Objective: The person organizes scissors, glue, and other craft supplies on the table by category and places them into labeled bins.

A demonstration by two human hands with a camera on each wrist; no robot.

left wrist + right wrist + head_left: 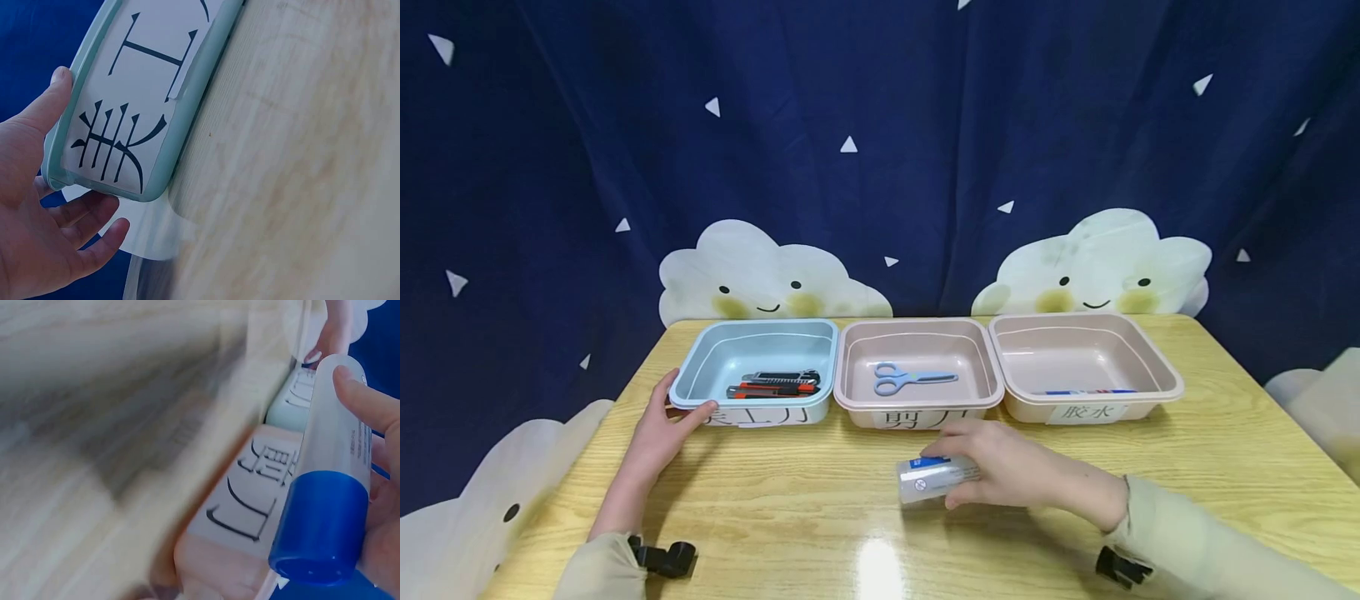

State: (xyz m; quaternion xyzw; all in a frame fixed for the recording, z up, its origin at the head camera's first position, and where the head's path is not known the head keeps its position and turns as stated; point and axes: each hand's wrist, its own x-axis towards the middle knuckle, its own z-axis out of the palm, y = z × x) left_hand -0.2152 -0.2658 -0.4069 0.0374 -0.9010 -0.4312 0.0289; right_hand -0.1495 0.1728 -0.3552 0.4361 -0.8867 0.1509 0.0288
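Note:
My right hand grips a clear glue bottle with a blue cap, held on its side above the table in front of the middle bin. In the right wrist view, the thumb lies along the bottle's clear body. My left hand holds the front left corner of the light blue bin, thumb on the front rim and fingers round the side. Inside that bin lie several utility knives, black and red. The middle pink bin contains blue scissors.
Right of the middle bin stands another pink bin, with a blue, white and red item partly hidden behind its front wall. All three bins bear paper labels and line the back of the wooden table. A navy curtain hangs behind.

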